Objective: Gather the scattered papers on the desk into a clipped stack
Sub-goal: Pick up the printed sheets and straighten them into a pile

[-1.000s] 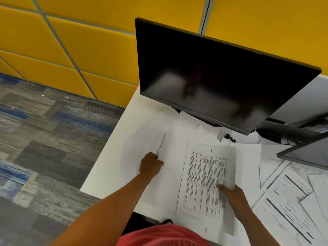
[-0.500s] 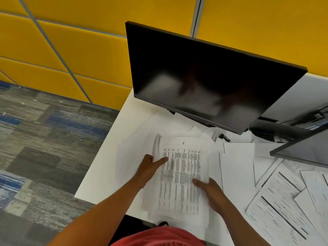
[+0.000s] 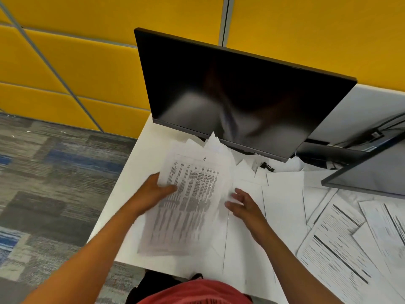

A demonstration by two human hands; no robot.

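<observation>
A white desk (image 3: 135,170) fills the lower right of the view, with yellow wall panels (image 3: 87,62) behind it from ten to two o'clock and patterned carpet (image 3: 54,172) on the floor at nine o'clock. A dark monitor (image 3: 236,91) stands at twelve o'clock on the desk, and the corner of a second screen (image 3: 368,172) juts in at three o'clock. Loose papers (image 3: 341,244) lie scattered and overlapping across the desk from the centre out to four o'clock, some blank, some printed with dark lines. At the centre a bundle of sheets (image 3: 190,202), its top page printed with columns of small text, is tilted and blurred; its far corners reach the lower edge of the monitor. The left hand (image 3: 153,191) grips the bundle's left edge at about nine o'clock of the bundle, thumb on the top page and the other fingers hidden beneath. The right hand (image 3: 245,205) is just right of the bundle, fingers spread apart and relaxed, holding nothing; whether it touches the sheets cannot be told. A small black clip (image 3: 267,166) lies among the papers under the monitor, at about one o'clock from the bundle.
</observation>
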